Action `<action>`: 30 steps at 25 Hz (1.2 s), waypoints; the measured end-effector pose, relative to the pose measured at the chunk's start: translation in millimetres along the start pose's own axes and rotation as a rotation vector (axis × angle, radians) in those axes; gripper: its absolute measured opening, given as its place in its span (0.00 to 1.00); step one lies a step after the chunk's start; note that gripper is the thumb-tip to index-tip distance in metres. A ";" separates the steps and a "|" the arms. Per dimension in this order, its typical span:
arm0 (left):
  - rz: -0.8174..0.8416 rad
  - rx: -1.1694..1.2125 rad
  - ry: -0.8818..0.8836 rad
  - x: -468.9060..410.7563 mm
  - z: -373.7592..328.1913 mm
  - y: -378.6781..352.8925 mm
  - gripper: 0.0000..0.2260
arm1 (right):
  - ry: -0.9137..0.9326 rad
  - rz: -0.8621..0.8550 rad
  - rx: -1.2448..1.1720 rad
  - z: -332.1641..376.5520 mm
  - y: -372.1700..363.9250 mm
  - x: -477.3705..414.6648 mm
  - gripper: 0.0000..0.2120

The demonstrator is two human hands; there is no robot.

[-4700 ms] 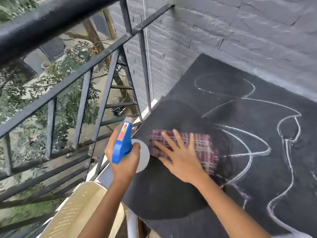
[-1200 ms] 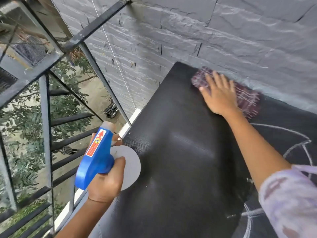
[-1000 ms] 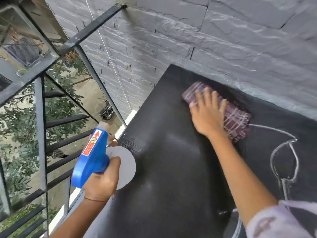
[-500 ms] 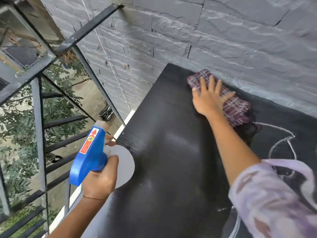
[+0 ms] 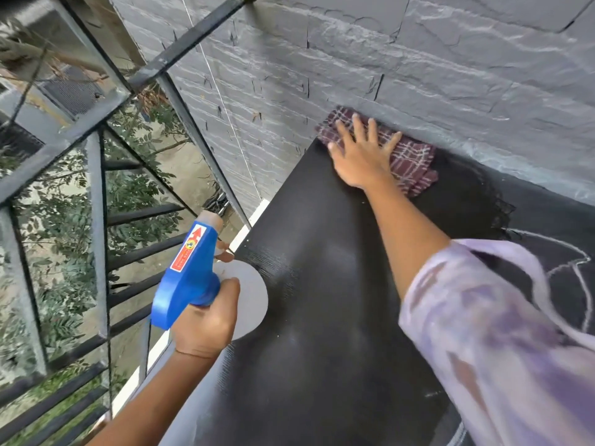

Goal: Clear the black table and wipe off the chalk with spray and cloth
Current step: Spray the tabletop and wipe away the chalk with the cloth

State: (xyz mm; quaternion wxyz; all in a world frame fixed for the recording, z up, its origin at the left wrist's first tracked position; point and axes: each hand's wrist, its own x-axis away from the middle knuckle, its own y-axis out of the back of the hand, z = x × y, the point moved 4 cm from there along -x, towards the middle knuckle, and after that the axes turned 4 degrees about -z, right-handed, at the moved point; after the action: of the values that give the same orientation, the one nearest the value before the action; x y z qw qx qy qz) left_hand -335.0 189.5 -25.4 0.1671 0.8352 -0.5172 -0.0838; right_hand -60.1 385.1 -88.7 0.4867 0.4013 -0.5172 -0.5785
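At the far corner of the black table (image 5: 322, 317), tight against the grey stone wall (image 5: 418, 75), right hand (image 5: 360, 159) presses flat on the plaid cloth (image 5: 409, 162). Left hand (image 5: 206, 320) grips the blue spray bottle (image 5: 186, 275) by the railing (image 5: 96, 220); chalk lines (image 5: 573, 268) lie rightward.

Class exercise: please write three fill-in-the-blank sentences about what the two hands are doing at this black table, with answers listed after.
1. The left hand grips a spray bottle with a ____ plastic head.
2. The right hand presses a maroon checked cloth flat on the black table's far ____ corner.
3. White chalk lines show only on the table's ____ side.

Answers: blue; left; right.
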 end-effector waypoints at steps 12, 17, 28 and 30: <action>0.040 0.016 -0.092 -5.3 4.1 -0.5 0.07 | 0.128 -0.103 0.084 -62.9 -8.1 103.9 0.26; 0.036 0.044 -0.158 -9.3 3.2 -3.4 0.07 | -0.099 -0.036 -0.004 -14.5 -10.8 59.8 0.26; -0.146 -0.011 0.169 18.4 46.7 104.4 0.11 | -0.094 -0.072 0.008 -7.5 -11.8 169.7 0.24; -0.197 -0.023 0.236 27.6 48.2 123.6 0.07 | -0.130 -0.055 -0.028 40.6 -12.2 157.9 0.24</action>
State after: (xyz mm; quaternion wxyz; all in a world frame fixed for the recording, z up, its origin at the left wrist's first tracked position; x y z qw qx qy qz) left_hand -440.9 105.0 -24.1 0.2272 0.8841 -0.4083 -0.0067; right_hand -133.5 239.0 -88.8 0.4417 0.3701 -0.5283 -0.6235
